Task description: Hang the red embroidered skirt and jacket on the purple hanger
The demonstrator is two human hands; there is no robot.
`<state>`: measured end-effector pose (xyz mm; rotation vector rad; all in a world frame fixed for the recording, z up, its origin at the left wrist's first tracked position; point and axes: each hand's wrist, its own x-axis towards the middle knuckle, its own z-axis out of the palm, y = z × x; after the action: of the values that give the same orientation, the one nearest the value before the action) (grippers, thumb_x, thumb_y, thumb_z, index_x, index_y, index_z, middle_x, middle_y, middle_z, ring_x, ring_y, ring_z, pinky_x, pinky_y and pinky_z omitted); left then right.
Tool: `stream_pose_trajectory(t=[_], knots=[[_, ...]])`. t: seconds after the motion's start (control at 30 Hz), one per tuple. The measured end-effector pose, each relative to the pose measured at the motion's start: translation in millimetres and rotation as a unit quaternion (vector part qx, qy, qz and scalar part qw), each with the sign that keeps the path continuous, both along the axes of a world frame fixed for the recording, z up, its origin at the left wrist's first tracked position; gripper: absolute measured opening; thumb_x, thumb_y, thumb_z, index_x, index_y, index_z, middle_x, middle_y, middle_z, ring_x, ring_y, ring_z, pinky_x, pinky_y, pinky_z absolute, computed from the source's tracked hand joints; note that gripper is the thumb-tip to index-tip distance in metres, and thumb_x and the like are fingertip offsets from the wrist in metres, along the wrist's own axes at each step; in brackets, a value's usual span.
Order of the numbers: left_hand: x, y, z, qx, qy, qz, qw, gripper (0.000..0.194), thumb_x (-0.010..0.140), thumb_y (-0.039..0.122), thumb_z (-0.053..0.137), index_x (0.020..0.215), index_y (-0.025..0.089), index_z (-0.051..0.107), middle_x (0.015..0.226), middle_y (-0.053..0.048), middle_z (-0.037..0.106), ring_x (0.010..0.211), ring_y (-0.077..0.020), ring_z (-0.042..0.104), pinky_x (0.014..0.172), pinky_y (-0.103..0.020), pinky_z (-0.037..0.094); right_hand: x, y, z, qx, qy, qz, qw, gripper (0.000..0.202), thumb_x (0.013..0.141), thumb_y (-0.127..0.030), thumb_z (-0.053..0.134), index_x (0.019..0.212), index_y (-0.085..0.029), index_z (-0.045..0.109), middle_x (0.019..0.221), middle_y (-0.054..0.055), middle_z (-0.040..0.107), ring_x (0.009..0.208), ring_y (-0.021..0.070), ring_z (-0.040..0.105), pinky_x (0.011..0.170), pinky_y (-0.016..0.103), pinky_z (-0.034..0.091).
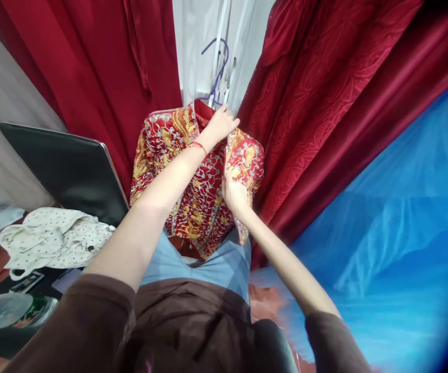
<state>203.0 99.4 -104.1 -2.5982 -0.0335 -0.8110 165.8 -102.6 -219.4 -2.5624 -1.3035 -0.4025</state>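
Brown shirt (185, 316), ours, at bottom centre. Red embroidered jacket (193, 212) mid-frame, on a purple hanger (227, 54). Our left hand (222, 124) pinches it near the collar; right hand (235, 197) grips its front edge. Straightening, we judge; next calls for even tension.
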Motion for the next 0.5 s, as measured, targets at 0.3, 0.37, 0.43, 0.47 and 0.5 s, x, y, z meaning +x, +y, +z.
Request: stream_pose_trajectory(t=[0.3, 0.37, 0.43, 0.47, 0.5], knots=[[-63, -1, -19.1, -0.011, -0.076, -0.099, 0.992, 0.038, 0.093, 0.022, 0.044, 0.127, 0.016, 0.061, 0.127, -0.018, 0.063, 0.12, -0.033, 0.057, 0.103, -0.052, 0.039, 47, 4, 43.8, 0.245, 0.007, -0.064, 0.967, 0.034, 0.095, -0.04, 0.041, 0.102, -0.018, 0.065, 0.086, 0.012, 0.07, 0.077, 0.0257, 0.063, 0.07, 0.033, 0.041], [-59, -8, -35.3, -0.032, -0.064, -0.112, 0.991, 0.038, 0.093, 0.027, 0.049, 0.127, 0.012, 0.06, 0.126, -0.02, 0.063, 0.119, -0.0351, 0.056, 0.102, -0.054, 0.038, 59, -4, 67.8, 0.303, -0.007, -0.056, 0.951, 0.037, 0.097, -0.041, 0.036, 0.097, -0.018, 0.065, 0.082, 0.011, 0.067, 0.073, 0.0234, 0.06, 0.068, 0.033, 0.041], [-50, -18, -48.4, -0.048, -0.049, -0.122, 0.99, 0.041, 0.093, 0.031, 0.053, 0.127, 0.01, 0.06, 0.127, -0.022, 0.062, 0.12, -0.036, 0.055, 0.102, -0.054, 0.039, 71, -9, 83.6, 0.328, -0.006, -0.03, 0.944, 0.04, 0.098, -0.044, 0.035, 0.088, -0.018, 0.065, 0.076, 0.008, 0.063, 0.069, 0.021, 0.056, 0.066, 0.032, 0.04], [-44, -25, -53.1, -0.055, -0.049, -0.123, 0.99, 0.041, 0.093, 0.033, 0.054, 0.127, 0.01, 0.06, 0.127, -0.021, 0.062, 0.12, -0.0359, 0.054, 0.101, -0.054, 0.039, 78, -10, 88.3, 0.331, -0.003, -0.018, 0.943, 0.042, 0.098, -0.046, 0.036, 0.084, -0.018, 0.064, 0.073, 0.007, 0.061, 0.068, 0.0202, 0.054, 0.065, 0.032, 0.039], [-37, -32, -56.6, -0.06, -0.054, -0.123, 0.989, 0.04, 0.093, 0.033, 0.055, 0.126, 0.011, 0.06, 0.126, -0.021, 0.062, 0.12, -0.0355, 0.054, 0.1, -0.053, 0.04, 83, -11, 91.2, 0.33, 0.001, -0.009, 0.944, 0.043, 0.098, -0.048, 0.036, 0.081, -0.018, 0.063, 0.071, 0.006, 0.059, 0.067, 0.0196, 0.052, 0.063, 0.031, 0.039]])
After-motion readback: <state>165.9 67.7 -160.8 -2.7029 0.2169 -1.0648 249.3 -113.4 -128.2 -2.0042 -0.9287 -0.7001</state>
